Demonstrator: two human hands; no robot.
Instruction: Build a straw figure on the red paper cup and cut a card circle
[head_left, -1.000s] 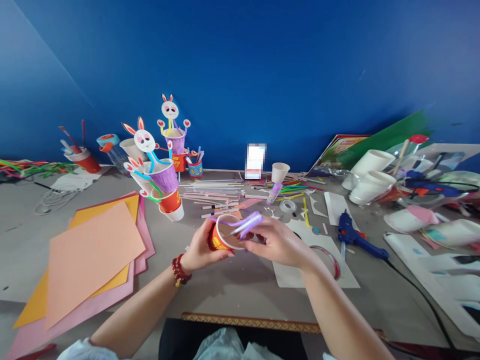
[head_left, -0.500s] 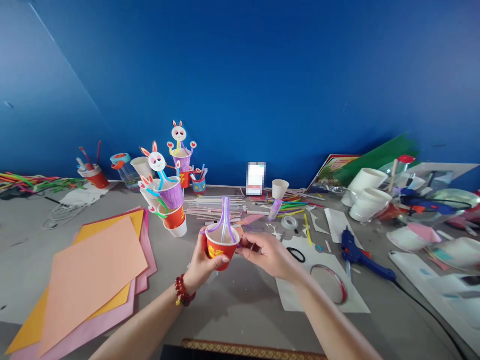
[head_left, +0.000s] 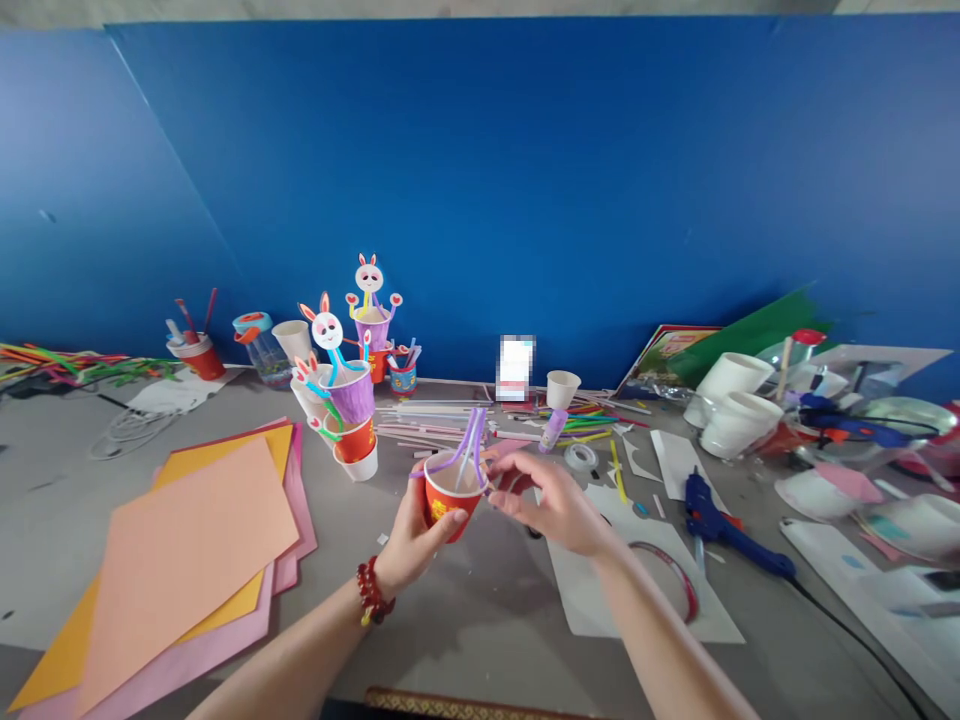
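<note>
Red paper cup [head_left: 448, 507] clasped above table [head_left: 480, 630] by left hand [head_left: 414, 540]. Purple pipe cleaners [head_left: 474, 436] apparently being adjusted at rim by right hand [head_left: 551, 500], part-curled; pinch cannot be told. Steadied cup probably called for next.

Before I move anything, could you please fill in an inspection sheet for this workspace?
Surface: grey table, strewn with scraps.
Things in hand: red paper cup, slightly tilted; purple strips rise from it.
Clutter: stacked coloured paper on the left, rabbit-faced cup figures behind it, blue glue gun on the right.
Hands: left hand holds the cup; right hand is by its rim, grip unclear.
Cables: black cord from the glue gun; white cable coiled at far left.
Surroundings: blue panel behind; other people: nothing seen.
</note>
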